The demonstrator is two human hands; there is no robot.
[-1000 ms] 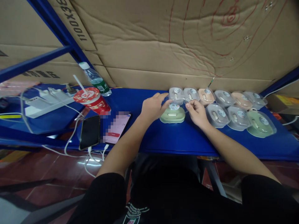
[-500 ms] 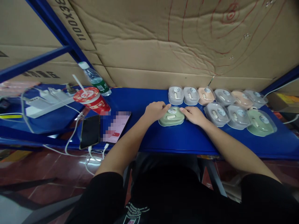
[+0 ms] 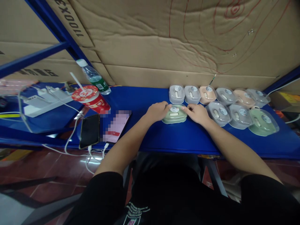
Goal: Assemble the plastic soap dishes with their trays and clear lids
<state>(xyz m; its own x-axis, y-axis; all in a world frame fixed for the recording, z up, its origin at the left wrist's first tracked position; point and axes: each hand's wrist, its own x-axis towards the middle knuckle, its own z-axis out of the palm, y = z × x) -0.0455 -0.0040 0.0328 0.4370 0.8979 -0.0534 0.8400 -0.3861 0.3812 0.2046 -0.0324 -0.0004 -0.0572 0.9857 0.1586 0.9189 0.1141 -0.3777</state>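
Note:
On the blue table, a green lidded container (image 3: 174,117) with a clear cover and a round sticker sits between my two hands. My left hand (image 3: 157,111) grips its left side, thumb at the lid's far edge. From the right, my right hand (image 3: 198,114) holds the other side, its thumb also on the lid by the sticker. The fingers behind the container are partly hidden. Just right of my right hand is a grey container (image 3: 218,114) of the same shape, beside another grey one (image 3: 240,116) and a larger-looking green one (image 3: 263,122).
Behind stands a row of grey and peach containers (image 3: 208,94) against a cardboard wall (image 3: 140,40). To the left are a red paper cup (image 3: 93,101) with a straw, a water bottle (image 3: 96,79), two phones (image 3: 89,131) on charging cables and a white power strip (image 3: 47,104).
The green container and both hands have shifted slightly to the right and away from me, with the container tilting a little. The whole view has also moved slightly.

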